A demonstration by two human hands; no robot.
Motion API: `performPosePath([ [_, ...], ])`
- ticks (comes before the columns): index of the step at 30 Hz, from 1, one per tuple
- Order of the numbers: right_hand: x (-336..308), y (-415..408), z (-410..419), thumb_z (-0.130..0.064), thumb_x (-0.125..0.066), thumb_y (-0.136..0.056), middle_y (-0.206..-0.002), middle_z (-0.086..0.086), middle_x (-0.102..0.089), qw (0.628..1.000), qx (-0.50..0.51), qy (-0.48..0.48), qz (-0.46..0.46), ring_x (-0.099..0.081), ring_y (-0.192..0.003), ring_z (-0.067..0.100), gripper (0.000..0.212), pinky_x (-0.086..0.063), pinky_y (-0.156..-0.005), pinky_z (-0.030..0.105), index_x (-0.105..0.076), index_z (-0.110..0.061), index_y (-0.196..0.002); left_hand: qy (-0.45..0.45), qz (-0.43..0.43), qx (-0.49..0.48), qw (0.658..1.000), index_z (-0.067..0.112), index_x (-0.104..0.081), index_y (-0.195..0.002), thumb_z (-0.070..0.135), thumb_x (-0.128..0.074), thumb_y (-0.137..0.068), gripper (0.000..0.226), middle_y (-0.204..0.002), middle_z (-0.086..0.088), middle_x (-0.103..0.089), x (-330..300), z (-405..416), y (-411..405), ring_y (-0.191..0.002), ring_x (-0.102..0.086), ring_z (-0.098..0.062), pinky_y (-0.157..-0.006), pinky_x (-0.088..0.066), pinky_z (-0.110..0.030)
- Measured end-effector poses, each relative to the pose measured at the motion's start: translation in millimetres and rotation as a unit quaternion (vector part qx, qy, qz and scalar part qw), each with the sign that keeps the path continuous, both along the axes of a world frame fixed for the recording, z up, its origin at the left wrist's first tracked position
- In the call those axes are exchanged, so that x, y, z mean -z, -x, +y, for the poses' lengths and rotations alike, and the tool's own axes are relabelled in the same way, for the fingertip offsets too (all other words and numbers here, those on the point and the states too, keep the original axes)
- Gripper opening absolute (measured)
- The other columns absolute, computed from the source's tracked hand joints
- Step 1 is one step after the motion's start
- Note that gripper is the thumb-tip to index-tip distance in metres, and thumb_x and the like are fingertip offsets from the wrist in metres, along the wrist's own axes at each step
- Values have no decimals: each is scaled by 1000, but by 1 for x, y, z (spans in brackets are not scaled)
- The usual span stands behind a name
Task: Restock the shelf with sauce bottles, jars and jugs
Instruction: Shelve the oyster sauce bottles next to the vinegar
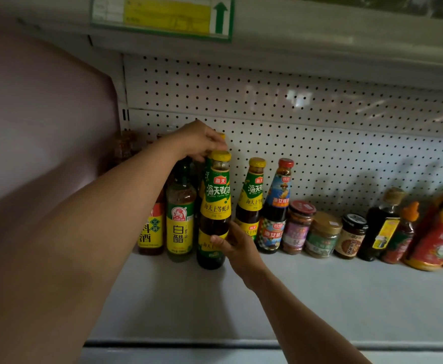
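Head view: I hold one oyster sauce bottle (pixel 215 208) upright on the shelf (pixel 320 298), just right of the white vinegar bottle (pixel 179 219). My left hand (pixel 196 140) curls its fingers over the yellow cap to steady the top; my right hand (pixel 235 245) grips the base, probably to turn the label forward. A matching bottle (pixel 250 200) stands just right.

Oyster sauce bottle (pixel 216 206) reads 海天; vinegar bottle (pixel 179 222) reads 白醋.
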State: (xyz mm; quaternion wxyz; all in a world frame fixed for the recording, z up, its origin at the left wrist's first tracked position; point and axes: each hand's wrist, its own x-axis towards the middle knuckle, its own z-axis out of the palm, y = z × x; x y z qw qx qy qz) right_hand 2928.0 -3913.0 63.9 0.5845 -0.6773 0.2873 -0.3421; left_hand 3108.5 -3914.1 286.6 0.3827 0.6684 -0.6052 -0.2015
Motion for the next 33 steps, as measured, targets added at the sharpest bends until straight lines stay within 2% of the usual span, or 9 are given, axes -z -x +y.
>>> performPosePath([
  [7, -7, 2, 5, -19, -69, -93, -125, -13, -64, 999, 6, 23, 41, -59, -113, -3, 50, -53, -87, 14, -49, -21, -140, 8, -11, -24, 1000, 20, -56, -136, 37, -70, -88, 52, -140, -9, -52, -1, 4, 3, -119, -55, -26, -98, -50, -43],
  [10, -14, 4, 8, -22, -67, -95, -125, -9, -65, 997, 2, 33, 69, -61, -119, 8, 44, -52, -90, 18, -50, -24, -135, 74, -38, -72, 994, 19, -54, -138, 42, -71, -86, 59, -146, -9, -47, -10, 15, -2, -126, -51, -27, -104, -46, -44],
  [14, -23, 17, 15, -22, -68, -94, -121, -12, -68, 995, 13, 45, 84, -64, -111, 1, 35, -54, -87, 19, -55, -30, -126, 127, -24, -110, 986, 21, -59, -131, 48, -72, -84, 57, -140, -4, -53, -18, 42, -4, -120, -56, -22, -100, -49, -39],
  [18, -30, 40, 27, -42, -77, -85, -118, -10, -72, 990, 65, 81, 100, -66, -114, 13, 47, -54, -99, 42, -62, -26, -127, 142, 17, -151, 978, 23, -60, -124, 48, -75, -81, 51, -133, -4, -58, -15, 82, 2, -112, -61, -22, -97, -52, -41],
  [21, -35, 63, 34, -48, -82, -76, -106, -16, -70, 980, 104, 100, 139, -67, -106, 14, 48, -55, -95, 42, -62, -29, -116, 145, 65, -174, 972, 22, -59, -117, 34, -79, -81, 43, -126, -5, -57, -7, 115, 15, -105, -62, -22, -86, -57, -36],
  [23, -39, 79, 44, -62, -81, -63, -108, -16, -73, 973, 110, 124, 160, -68, -103, 12, 64, -57, -93, 45, -62, -38, -119, 127, 80, -183, 972, 20, -58, -117, 24, -80, -81, 42, -125, -5, -56, 3, 137, 26, -105, -61, -23, -81, -57, -33],
  [26, -50, 104, 72, -49, -84, -71, -112, -14, -68, 963, 112, 160, 185, -65, -108, 15, 52, -55, -95, 41, -61, -43, -117, 88, 68, -188, 976, 19, -57, -121, 17, -80, -79, 48, -122, -6, -57, 31, 173, 48, -106, -60, -24, -82, -57, -36],
  [29, -54, 128, 96, -38, -86, -77, -125, -5, -60, 948, 107, 199, 225, -57, -117, 17, 74, -49, -97, 35, -50, -23, -141, 47, 42, -221, 973, 25, -57, -118, 22, -86, -73, 53, -122, -6, -57, 68, 209, 75, -109, -59, -26, -88, -54, -42],
  [33, -45, 162, 135, -44, -83, -78, -135, 5, -55, 922, 64, 229, 306, -55, -122, 24, 77, -50, -93, 36, -47, -26, -144, -6, 21, -214, 977, 20, -54, -128, 24, -86, -74, 63, -128, -7, -55, 123, 256, 120, -107, -55, -20, -71, -45, -23],
])
